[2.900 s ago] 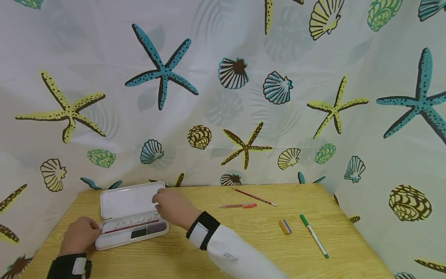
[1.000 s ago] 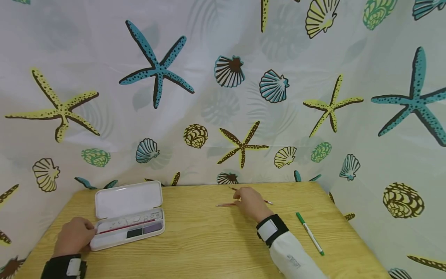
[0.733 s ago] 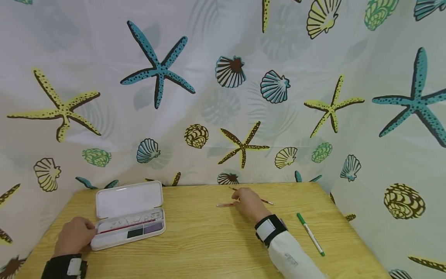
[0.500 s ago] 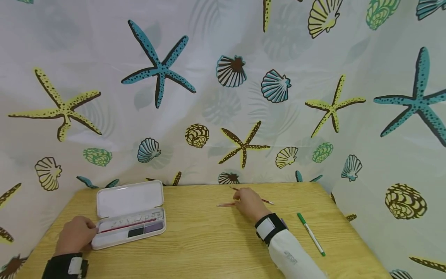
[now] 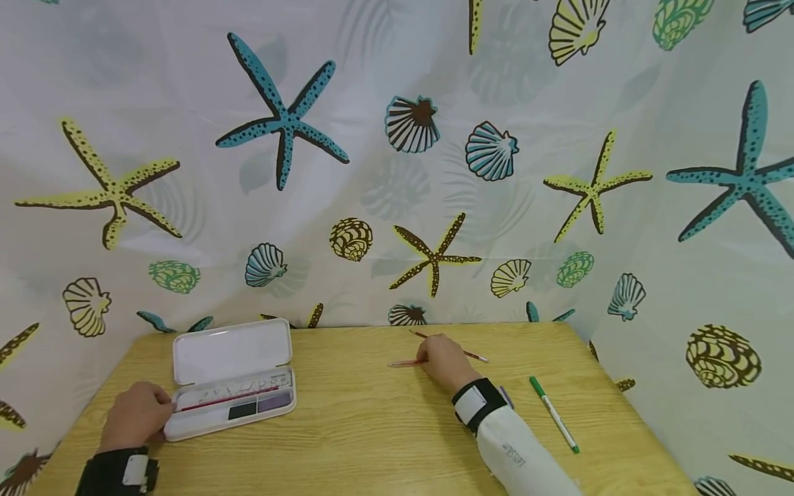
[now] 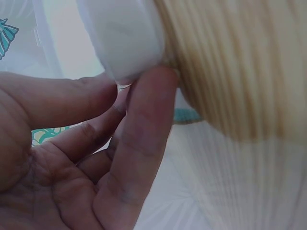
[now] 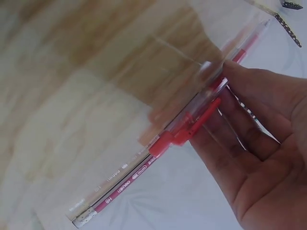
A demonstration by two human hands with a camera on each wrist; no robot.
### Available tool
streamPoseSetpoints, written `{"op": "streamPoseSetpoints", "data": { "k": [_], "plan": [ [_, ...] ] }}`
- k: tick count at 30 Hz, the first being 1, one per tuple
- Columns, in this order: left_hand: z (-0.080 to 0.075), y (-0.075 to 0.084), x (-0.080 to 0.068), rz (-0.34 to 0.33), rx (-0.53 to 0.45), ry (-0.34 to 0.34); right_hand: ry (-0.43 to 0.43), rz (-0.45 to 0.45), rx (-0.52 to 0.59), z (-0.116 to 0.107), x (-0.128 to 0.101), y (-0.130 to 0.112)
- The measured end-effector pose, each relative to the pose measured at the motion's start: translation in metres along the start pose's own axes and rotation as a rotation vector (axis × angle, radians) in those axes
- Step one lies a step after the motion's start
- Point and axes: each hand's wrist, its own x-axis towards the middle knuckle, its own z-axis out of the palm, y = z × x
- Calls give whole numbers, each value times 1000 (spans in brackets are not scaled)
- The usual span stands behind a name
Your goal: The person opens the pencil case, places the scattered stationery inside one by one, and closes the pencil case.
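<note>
My left hand [image 5: 133, 417] pinches the left end of a white case [image 5: 226, 432] with its lid raised; in the left wrist view, thumb and finger grip the case's corner [image 6: 127, 43]. Inside lie a clear ruler [image 5: 263, 381], a thin red stick [image 5: 214, 400], a dark block [image 5: 242, 410] and a purple block [image 5: 274, 401]. At the table's far middle, my right hand [image 5: 448, 362] pinches a red pen [image 5: 405, 363], which lies low over the wood. Right beside it a red pencil [image 5: 476, 357] crosses behind the hand; the right wrist view shows the pencil's eraser end [image 7: 86, 218].
A green-capped white marker [image 5: 555, 417] lies on the wooden table [image 5: 347, 441] to the right. A small purple-edged block [image 5: 506, 397] peeks out behind the right wristband. A curtain [image 5: 372, 172] with shells and starfish rises behind the table.
Since the oldest frame, my right hand has gone from the case's right end to the red pen, which has lately shifted very slightly. My left hand has stayed at the case.
</note>
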Motion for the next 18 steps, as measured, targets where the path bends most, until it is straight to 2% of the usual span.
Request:
{"op": "streamPoseSetpoints", "data": {
  "k": [18],
  "plan": [
    [-1, 1, -2, -6, -25, -14, -44, 11, -43, -5, 0, -5]
  ]
}}
